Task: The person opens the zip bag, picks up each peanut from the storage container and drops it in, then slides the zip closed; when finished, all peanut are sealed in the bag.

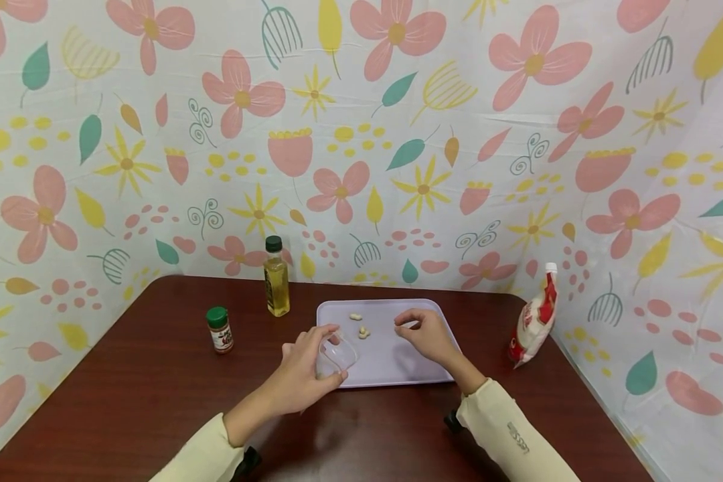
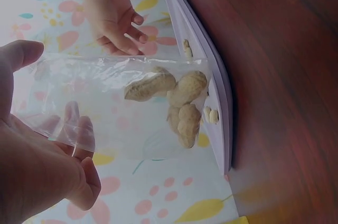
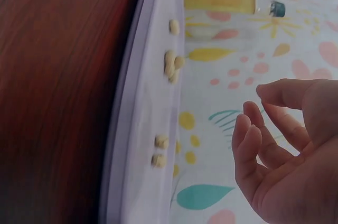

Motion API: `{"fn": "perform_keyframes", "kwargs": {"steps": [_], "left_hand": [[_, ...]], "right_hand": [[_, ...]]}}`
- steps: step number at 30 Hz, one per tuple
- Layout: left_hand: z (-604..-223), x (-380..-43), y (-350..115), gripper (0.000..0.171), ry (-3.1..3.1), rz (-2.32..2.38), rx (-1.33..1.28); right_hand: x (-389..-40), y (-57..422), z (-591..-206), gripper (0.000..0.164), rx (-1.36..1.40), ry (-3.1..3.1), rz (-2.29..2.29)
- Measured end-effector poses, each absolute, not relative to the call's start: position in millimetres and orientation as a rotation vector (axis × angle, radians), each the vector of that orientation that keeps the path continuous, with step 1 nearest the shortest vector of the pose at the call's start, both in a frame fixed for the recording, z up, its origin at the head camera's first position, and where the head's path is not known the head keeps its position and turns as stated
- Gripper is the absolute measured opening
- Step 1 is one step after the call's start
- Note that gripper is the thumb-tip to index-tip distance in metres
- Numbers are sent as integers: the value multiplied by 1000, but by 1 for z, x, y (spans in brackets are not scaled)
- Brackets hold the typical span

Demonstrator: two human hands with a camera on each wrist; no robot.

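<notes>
Around the tray's [image 1: 379, 367] 8 o'clock, left hand [image 1: 304, 369] is pinching the bag [image 2: 105, 110] — if that grip's slipping, peanuts [image 2: 153, 85] could be spilling. Right hand [image 1: 426, 333] is hovering near 3, loosely curled, empty.

Sleeve lettering, only partly legible
Dark letters on the right sleeve [image 1: 512, 432] seem to begin "Less", the rest blurred; label print on the green-lidded spice jar [image 1: 219, 331], oil bottle [image 1: 277, 284] and red-and-white spouted pouch [image 1: 533, 321] is too small to read.
</notes>
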State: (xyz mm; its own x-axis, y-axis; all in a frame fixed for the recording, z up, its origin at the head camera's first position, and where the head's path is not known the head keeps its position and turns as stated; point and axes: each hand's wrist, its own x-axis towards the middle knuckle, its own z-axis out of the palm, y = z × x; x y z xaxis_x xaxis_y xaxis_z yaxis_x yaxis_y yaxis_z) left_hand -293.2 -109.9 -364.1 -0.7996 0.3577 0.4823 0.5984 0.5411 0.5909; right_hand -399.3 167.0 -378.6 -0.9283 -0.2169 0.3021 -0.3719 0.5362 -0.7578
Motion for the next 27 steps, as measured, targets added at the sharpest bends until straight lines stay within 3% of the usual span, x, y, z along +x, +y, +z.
{"fn": "perform_keyframes", "kwargs": {"steps": [27], "left_hand": [[-364, -294, -110, 71, -2491, -1110, -798]], "right_hand": [[-435, 192, -398, 12, 317, -2802, 1008]]}}
